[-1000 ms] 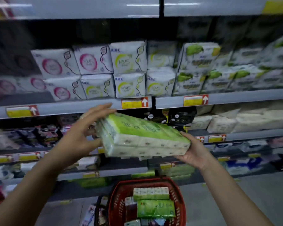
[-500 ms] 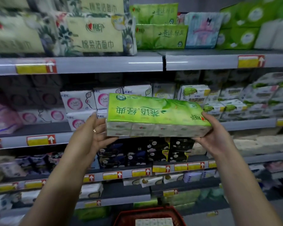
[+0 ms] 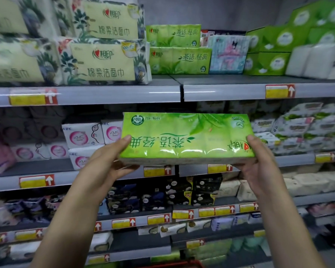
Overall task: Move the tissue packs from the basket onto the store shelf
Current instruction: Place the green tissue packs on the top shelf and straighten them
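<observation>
At nine o'clock of the held pack, white packs with pink circles sit on the second shelf, and at ten o'clock floral packs are stacked two high on the top shelf. The left hand grips the tissue pack at its left end, thumb on the green face and fingers curled under. The pack is in the air, level, its print upside down to the viewer, in front of the second shelf and just under the top shelf's grey lip. That lip runs across between it and two matching green packs stacked at twelve o'clock, with bare board in front of them. Dark packs fill a lower shelf at six o'clock, and a sliver of the red basket shows at the bottom edge. The right hand clamps the pack's right end the same way, so the hands are well apart. At one o'clock stands a blue-and-pink pack, then green boxes and white packs at two o'clock.
</observation>
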